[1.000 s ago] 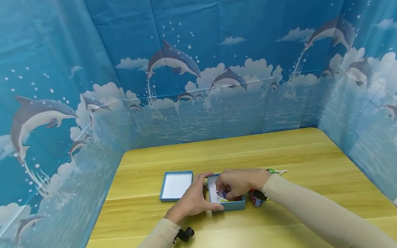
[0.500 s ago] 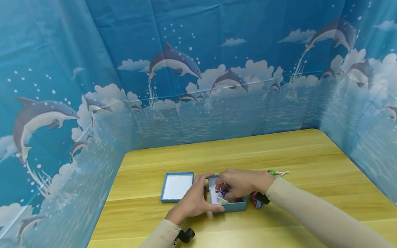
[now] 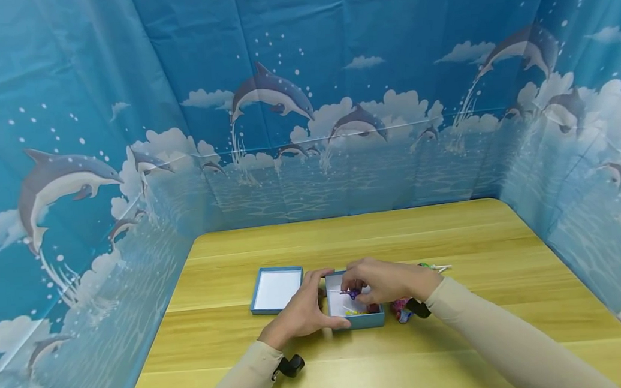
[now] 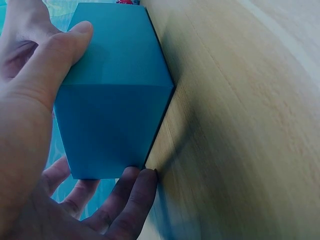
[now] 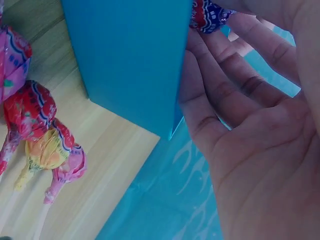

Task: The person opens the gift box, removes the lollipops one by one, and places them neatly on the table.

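A blue box (image 3: 365,322) with a white inside stands on the table, its top uncovered. My left hand (image 3: 301,313) grips its left end, thumb on the near wall and fingers reaching round to the far side, as the left wrist view also shows. My right hand (image 3: 379,280) is over the box's opening and pinches a lollipop in a purple-blue and red wrapper (image 5: 212,17). Beneath that hand, a yellow-wrapped lollipop (image 3: 353,313) lies along the near inner wall. The right hand hides part of the box's inside.
Left of the box lies its blue-rimmed lid (image 3: 276,290), white inside up. Several wrapped lollipops (image 5: 30,110) lie on the table by the box's right side, partly under my right wrist. A green-wrapped lollipop (image 3: 425,265) is farther back. A dolphin-print curtain (image 3: 341,174) surrounds the table.
My right hand has risen slightly and shifted a little right inside the box, and more of the purple lollipop shows at its fingertips. The left hand keeps its grip on the box.
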### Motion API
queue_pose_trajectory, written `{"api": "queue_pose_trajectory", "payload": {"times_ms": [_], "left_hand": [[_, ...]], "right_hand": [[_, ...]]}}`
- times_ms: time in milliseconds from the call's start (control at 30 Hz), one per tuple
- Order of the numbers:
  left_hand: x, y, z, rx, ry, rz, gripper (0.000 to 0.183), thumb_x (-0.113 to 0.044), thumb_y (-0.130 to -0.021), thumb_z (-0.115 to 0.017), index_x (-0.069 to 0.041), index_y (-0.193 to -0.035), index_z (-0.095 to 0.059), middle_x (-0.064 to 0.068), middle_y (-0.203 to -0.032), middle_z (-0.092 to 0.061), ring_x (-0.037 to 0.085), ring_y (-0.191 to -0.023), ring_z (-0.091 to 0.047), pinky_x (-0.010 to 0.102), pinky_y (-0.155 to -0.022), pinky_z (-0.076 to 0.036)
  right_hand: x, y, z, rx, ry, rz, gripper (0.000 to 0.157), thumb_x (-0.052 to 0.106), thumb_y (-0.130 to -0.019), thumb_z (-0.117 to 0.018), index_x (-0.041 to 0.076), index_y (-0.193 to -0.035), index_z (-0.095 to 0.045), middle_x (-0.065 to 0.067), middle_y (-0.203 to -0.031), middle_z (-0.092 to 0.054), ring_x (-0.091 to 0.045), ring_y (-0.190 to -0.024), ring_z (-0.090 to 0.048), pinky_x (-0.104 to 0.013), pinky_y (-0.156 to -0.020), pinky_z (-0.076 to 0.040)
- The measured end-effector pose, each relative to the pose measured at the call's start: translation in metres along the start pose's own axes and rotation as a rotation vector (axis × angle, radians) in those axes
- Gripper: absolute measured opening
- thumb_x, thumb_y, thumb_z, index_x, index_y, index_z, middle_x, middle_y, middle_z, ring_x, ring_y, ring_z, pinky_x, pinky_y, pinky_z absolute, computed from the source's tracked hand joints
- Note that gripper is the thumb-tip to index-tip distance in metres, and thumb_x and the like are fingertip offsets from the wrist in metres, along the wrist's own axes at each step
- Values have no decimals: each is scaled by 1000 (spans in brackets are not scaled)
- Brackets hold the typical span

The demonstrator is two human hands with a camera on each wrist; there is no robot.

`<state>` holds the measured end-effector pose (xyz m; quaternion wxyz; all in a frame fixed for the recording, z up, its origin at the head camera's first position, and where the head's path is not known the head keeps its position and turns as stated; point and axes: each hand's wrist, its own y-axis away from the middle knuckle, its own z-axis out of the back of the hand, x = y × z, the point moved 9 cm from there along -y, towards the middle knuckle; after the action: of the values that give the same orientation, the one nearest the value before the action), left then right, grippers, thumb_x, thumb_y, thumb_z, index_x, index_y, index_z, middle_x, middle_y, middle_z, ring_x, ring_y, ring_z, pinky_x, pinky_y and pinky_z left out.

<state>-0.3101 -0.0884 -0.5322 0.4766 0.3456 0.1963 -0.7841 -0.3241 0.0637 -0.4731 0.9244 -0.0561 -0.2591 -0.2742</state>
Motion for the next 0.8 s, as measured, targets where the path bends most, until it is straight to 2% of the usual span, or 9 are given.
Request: {"api": "queue_pose_trajectory", "payload": {"times_ms": [367, 800], "left_hand": [[-1, 0, 1, 3, 3, 1, 118, -57, -91, -100, -24, -183, -34, 10, -157, -51, 22, -131, -65, 46, -109, -59], [1, -1, 0, 1, 7, 9, 119, -55, -91, -101, -22, -183, -33, 12, -161, -50, 26, -136, -65, 49, -112, -60]], "right_hand": [[-6, 11, 10, -70, -28, 15, 26, 10, -111, -78, 9, -137, -81, -1, -128, -79, -10, -109, -76, -43, -97, -71], [-4, 25, 23, -168, 1, 42, 19, 8, -110, -81, 9, -128, -82, -1, -125, -81, -8, -105, -78, -43, -94, -72]]}}
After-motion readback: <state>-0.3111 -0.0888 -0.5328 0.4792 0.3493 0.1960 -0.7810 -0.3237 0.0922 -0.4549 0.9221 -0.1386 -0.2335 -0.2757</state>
